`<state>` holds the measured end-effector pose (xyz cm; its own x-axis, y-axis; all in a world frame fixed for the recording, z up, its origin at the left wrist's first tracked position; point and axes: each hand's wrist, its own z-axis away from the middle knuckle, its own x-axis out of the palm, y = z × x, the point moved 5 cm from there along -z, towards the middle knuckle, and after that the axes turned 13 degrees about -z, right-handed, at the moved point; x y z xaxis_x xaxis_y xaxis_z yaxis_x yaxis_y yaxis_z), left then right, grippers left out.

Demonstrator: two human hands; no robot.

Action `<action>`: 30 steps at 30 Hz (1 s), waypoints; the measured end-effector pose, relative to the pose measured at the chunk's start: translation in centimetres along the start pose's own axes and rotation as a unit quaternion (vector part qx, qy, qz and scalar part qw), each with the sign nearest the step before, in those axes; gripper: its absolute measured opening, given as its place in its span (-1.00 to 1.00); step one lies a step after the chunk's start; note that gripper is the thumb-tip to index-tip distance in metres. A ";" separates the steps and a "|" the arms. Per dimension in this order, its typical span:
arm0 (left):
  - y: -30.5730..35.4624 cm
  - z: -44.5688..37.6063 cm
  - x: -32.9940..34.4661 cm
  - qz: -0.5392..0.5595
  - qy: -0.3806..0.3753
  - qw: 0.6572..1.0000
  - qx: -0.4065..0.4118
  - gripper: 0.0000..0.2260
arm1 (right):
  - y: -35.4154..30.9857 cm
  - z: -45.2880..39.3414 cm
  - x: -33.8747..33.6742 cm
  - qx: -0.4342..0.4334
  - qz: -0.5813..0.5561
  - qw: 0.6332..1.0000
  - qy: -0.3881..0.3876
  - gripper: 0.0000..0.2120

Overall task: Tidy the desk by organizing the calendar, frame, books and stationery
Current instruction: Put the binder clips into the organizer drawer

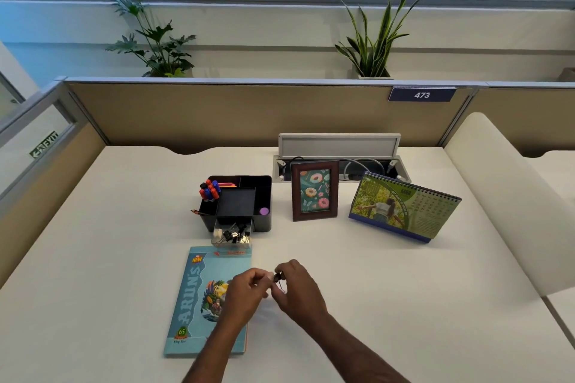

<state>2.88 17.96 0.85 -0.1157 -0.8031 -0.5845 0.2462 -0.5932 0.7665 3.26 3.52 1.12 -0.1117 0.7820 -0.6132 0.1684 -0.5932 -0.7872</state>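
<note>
A small black binder clip point(278, 278) is pinched between my left hand point(247, 289) and my right hand point(295, 286), just above the desk near its front. Under my left forearm lies a blue notebook point(194, 298), flat on another book. Behind it stands a black desk organizer point(239, 202) with markers in its left slot. Its clear drawer point(231, 236) is pulled out and holds several binder clips. A brown picture frame point(315, 190) stands upright right of the organizer. A green desk calendar point(404, 207) stands further right.
The white desk point(389, 289) is walled by tan partitions at the back and left. An open cable box point(339, 146) with wires sits behind the frame. A cream divider point(504, 196) runs along the right side.
</note>
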 end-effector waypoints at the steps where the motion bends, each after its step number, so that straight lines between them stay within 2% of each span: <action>1: 0.2 -0.1 -0.1 0.005 0.001 1.000 0.001 -0.93 | -0.4 -0.2 -0.1 -0.009 0.002 1.000 -0.002 -0.77; 7: 0.5 -1.1 -2.2 0.031 0.041 0.998 -0.023 -0.96 | -2.7 -1.6 -0.4 -0.057 0.011 0.998 -0.019 -0.63; 10: 0.3 -2.0 -4.7 0.068 0.123 0.988 -0.065 -0.96 | -3.5 -2.5 -0.7 -0.067 0.021 0.997 -0.015 -0.51; 13: 0.0 -3.1 -7.1 0.105 0.213 0.965 -0.113 -0.93 | -3.7 -3.6 -0.8 -0.062 0.033 0.997 -0.023 -0.53; 15: -0.4 -4.0 -8.0 0.112 0.245 0.952 -0.143 -0.92 | -3.8 -4.1 -0.6 -0.058 0.047 0.996 -0.042 -0.51; 19: -0.2 -6.2 -8.6 0.061 0.254 0.951 -0.162 -0.88 | -3.9 -5.1 0.0 -0.063 0.080 0.992 -0.073 -0.46; 24: -0.2 -8.4 -8.5 -0.025 0.246 0.958 -0.149 -0.88 | -3.6 -7.9 1.0 -0.071 0.135 0.984 -0.091 -0.37; 30: -1.0 -8.7 -8.1 -0.064 0.254 0.957 -0.124 -0.88 | -2.7 -10.5 1.4 -0.046 0.180 0.974 -0.129 -0.31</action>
<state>11.97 25.56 2.48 0.3068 -0.5571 -0.7717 0.4899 -0.6027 0.6298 12.93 8.22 3.09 -0.2698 0.4451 -0.8538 0.3285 -0.7910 -0.5162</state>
